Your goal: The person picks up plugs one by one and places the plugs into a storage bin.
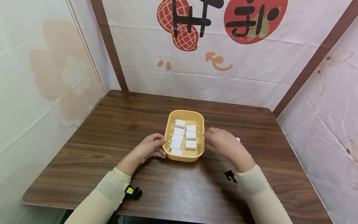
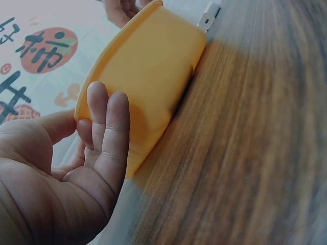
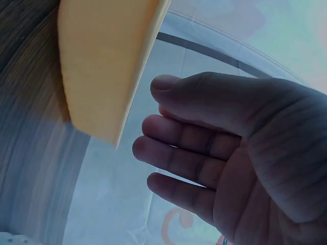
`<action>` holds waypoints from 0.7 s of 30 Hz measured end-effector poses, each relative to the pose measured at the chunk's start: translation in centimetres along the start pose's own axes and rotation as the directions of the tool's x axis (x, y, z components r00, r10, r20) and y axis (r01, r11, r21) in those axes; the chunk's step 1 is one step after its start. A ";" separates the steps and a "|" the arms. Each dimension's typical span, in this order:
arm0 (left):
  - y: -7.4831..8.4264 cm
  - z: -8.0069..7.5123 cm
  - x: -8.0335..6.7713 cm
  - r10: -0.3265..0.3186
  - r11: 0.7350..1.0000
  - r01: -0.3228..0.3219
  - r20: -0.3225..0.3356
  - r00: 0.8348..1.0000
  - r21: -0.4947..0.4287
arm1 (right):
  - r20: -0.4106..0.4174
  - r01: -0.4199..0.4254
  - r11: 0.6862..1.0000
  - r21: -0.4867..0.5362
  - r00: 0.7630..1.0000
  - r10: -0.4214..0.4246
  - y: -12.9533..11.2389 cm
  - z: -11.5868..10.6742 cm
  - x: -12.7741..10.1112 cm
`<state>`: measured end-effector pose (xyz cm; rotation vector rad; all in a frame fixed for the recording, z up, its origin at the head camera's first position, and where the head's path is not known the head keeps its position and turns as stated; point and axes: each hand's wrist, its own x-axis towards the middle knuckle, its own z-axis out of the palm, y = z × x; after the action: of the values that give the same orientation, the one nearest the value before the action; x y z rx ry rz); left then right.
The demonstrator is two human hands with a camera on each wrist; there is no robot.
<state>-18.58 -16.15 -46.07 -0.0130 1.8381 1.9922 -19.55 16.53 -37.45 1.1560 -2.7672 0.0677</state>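
Note:
A yellow plastic tray [image 1: 185,112] stands mid-table and holds several white blocks [image 1: 191,144] threaded on thin sticks, in two columns. My left hand [image 1: 162,146] holds the tray's left side. In the left wrist view the left hand [image 2: 87,109] has its thumb at the rim and its fingers flat against the tray's outer wall [image 2: 153,61]. My right hand [image 1: 208,137] hovers just right of the tray; the right wrist view shows the right hand [image 3: 153,117] empty, fingers relaxed, close to the tray's wall [image 3: 102,61]. A loose white piece [image 1: 238,139] lies behind that hand.
The dark wooden table [image 1: 173,189] is boxed in by fabric walls on the left, back and right. The loose white piece [image 2: 208,15] also shows beyond the tray's far corner. Bare wood stretches in front of the tray and to both sides.

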 end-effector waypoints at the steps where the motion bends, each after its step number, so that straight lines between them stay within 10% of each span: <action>1: -0.1 0.0 0.0 0.000 1.000 0.000 0.000 1.000 0.000 | 0.006 -0.010 1.000 0.002 1.000 0.010 0.1 0.0 -0.2; 21: 0.0 0.0 -0.1 0.000 1.000 0.000 -0.009 1.000 0.013 | 0.097 -0.189 0.982 -0.018 0.977 0.190 3.4 1.1 -4.2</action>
<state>-18.48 -16.14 -46.02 -0.0179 1.8564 1.9838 -19.21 21.78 -39.08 0.9133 -2.9538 0.0199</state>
